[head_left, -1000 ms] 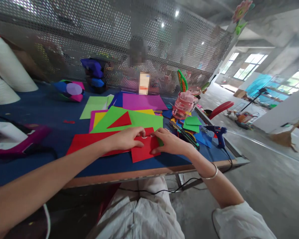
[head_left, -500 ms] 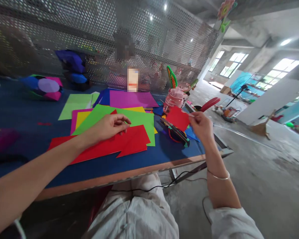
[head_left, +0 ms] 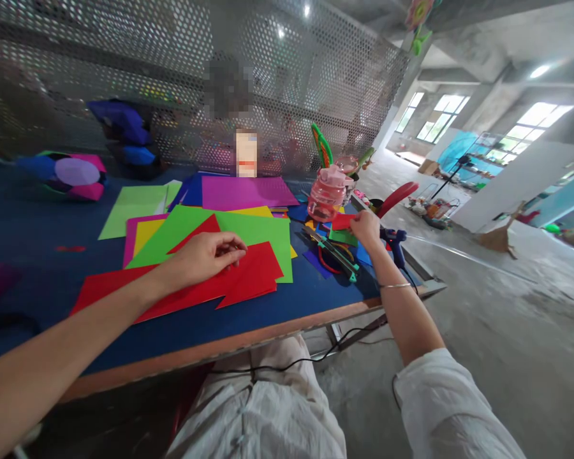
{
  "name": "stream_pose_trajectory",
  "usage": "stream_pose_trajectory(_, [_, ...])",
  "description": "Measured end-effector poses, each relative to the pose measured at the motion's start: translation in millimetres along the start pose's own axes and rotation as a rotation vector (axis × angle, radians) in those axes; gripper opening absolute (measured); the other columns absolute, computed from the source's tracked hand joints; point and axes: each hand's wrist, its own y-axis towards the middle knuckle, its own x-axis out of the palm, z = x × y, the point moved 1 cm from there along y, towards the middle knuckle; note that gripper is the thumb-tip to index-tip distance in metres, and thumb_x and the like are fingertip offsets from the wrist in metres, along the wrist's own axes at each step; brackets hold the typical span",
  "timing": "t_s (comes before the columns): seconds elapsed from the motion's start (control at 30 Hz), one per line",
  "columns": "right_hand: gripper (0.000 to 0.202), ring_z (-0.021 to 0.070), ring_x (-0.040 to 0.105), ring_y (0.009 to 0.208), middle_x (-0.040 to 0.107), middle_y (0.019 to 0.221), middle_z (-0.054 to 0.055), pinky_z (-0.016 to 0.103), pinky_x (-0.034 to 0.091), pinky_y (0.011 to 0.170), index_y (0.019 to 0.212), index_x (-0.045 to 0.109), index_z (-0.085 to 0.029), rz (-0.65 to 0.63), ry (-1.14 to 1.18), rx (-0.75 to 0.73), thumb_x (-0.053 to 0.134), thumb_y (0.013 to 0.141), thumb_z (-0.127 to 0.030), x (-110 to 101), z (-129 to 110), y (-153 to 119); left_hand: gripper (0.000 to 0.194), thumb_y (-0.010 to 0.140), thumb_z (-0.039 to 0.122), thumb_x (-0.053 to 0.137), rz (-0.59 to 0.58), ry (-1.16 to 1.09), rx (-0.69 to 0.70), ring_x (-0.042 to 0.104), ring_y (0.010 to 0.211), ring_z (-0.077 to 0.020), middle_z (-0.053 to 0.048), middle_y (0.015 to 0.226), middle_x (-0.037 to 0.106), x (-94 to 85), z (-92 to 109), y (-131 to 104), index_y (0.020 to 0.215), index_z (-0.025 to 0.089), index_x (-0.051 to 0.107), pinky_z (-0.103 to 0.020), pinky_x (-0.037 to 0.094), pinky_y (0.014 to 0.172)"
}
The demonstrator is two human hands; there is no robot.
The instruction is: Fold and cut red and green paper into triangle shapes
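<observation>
My right hand point(head_left: 366, 228) pinches the edge of a small red paper piece point(head_left: 343, 221) over the small coloured scraps at the right of the table. A green scrap point(head_left: 343, 237) shows just below it. My left hand point(head_left: 213, 256) hovers over or rests on red paper sheets point(head_left: 261, 271), its fingers loosely curled with a gap to the thumb and nothing visible between them. Beneath the red sheets lies a large green sheet point(head_left: 256, 231). Between the hands is a craft knife or cutter with teal ends point(head_left: 335, 254).
A pink-lidded bottle point(head_left: 326, 194) stands behind the scraps. A dark blue glue gun point(head_left: 396, 245) lies beside my right forearm. Purple paper point(head_left: 249, 191) and pale green paper point(head_left: 131, 210) lie farther back. A perforated metal screen point(head_left: 287, 83) rises behind the table, with a person beyond it.
My right hand has moved forward and left, lowering the red piece onto or just above the scraps. The glue gun has come into sight. My left hand stays over the red sheets.
</observation>
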Motion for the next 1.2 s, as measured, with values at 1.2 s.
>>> stream_pose_trajectory(1.2, [0.030,0.0191,0.070,0.101,0.074,0.122,0.012,0.033,0.053,0.088,0.133,0.063,-0.017,-0.552,0.534,-0.948,0.049,0.110,-0.030,28,-164,-85,0.039,0.083,0.063,0.068,0.044,0.146,-0.149,0.073,0.072,-0.0234,-0.003,0.073,0.075,-51.8,-17,-2,0.085,0.024,0.073,-0.031,0.054,0.067])
